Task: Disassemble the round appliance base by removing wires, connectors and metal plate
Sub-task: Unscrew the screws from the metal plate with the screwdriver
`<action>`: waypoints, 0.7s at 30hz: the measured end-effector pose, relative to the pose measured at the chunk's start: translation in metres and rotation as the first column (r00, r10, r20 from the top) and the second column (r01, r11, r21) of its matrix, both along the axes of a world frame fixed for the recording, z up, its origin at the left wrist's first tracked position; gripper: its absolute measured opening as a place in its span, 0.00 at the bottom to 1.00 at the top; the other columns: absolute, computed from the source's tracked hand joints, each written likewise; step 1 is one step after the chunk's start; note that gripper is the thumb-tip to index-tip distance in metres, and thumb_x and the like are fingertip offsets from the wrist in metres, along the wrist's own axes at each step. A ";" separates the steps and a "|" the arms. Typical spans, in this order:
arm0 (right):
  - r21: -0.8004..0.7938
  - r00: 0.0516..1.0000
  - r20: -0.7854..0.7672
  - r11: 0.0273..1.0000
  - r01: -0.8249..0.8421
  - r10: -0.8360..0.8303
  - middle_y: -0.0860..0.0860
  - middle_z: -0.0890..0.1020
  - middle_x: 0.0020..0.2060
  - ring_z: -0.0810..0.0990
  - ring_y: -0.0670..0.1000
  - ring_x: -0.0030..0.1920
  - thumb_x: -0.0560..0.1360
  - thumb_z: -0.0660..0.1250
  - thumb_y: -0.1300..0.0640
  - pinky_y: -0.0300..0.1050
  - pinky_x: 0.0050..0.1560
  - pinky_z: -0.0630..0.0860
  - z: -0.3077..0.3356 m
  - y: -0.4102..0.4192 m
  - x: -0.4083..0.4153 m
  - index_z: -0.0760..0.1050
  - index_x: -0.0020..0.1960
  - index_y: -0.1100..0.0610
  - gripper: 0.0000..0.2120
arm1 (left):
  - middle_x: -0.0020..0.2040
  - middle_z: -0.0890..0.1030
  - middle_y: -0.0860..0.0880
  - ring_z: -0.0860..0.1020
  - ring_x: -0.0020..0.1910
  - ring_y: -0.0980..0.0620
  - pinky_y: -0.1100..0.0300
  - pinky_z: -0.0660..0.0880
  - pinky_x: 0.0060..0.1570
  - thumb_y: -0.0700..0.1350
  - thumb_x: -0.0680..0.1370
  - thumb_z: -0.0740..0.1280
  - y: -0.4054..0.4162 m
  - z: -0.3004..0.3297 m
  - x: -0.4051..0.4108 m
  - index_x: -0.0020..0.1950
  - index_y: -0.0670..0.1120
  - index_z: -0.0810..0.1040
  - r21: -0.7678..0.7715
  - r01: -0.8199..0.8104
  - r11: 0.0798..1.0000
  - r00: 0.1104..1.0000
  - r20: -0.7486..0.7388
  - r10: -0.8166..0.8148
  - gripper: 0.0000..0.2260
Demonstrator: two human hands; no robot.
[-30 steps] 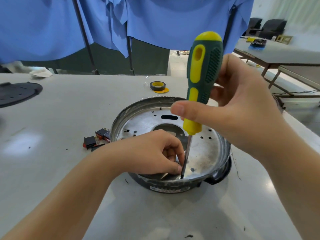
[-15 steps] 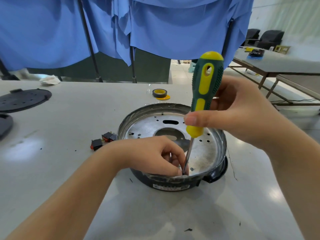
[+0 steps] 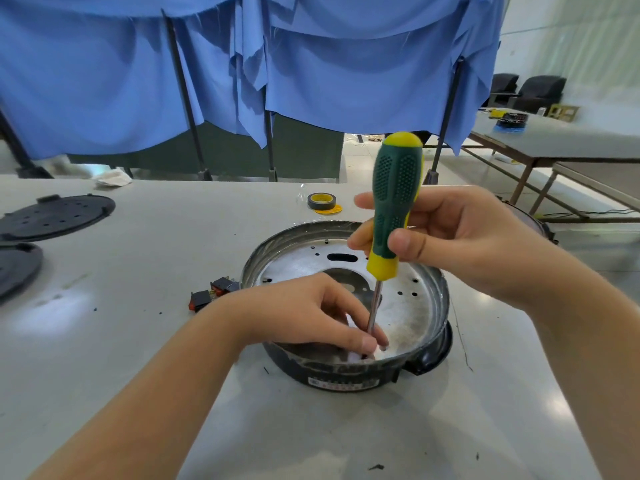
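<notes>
Dull scuffed metal plate [image 3: 405, 306], dimpled plastic screwdriver handle [image 3: 394, 188], glossy smooth table [image 3: 156, 271].

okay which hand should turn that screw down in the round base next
Right. The right hand already grips the screwdriver, its tip down in the round base, while the left hand steadies the shaft.

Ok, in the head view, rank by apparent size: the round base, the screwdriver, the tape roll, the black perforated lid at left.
1. round base
2. screwdriver, though being nearer the camera enlarges it
3. black perforated lid, possibly bigger than the screwdriver in reality
4. tape roll
</notes>
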State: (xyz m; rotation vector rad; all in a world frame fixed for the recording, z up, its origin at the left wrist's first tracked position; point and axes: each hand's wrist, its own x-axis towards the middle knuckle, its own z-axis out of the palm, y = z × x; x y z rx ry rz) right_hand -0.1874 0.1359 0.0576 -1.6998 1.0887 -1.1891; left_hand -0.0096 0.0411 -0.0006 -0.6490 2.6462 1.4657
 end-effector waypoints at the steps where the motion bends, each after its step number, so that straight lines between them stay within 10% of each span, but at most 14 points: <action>1: 0.000 1.000 -0.013 1.000 0.017 -0.017 0.53 0.86 0.49 0.84 0.48 0.51 0.70 0.66 0.61 0.36 0.49 0.78 0.000 0.000 0.000 0.75 0.59 0.57 0.18 | 0.46 0.84 0.53 0.81 0.48 0.54 0.57 0.77 0.52 0.54 0.73 0.71 0.000 0.000 0.000 0.50 0.59 0.83 0.034 -0.029 0.999 0.998 -0.054 0.030 0.06; 13: -0.167 0.944 -0.170 0.952 0.256 -0.284 0.50 0.85 0.47 0.84 0.50 0.46 0.58 0.75 0.43 0.46 0.52 0.80 -0.003 -0.003 0.009 0.82 0.48 0.48 0.20 | 0.46 0.86 0.48 0.83 0.49 0.50 0.57 0.79 0.52 0.45 0.74 0.69 0.005 -0.002 -0.005 0.49 0.49 0.85 0.328 -0.082 0.941 0.883 -0.415 0.222 0.07; 21: -0.235 0.937 -0.211 0.945 0.227 -0.277 0.55 0.85 0.45 0.84 0.53 0.44 0.67 0.76 0.59 0.48 0.50 0.80 -0.001 -0.001 0.010 0.81 0.50 0.48 0.13 | 0.46 0.85 0.48 0.83 0.49 0.48 0.58 0.78 0.50 0.46 0.73 0.72 0.005 -0.002 -0.003 0.52 0.48 0.84 0.428 -0.028 0.903 0.885 -0.410 0.222 0.09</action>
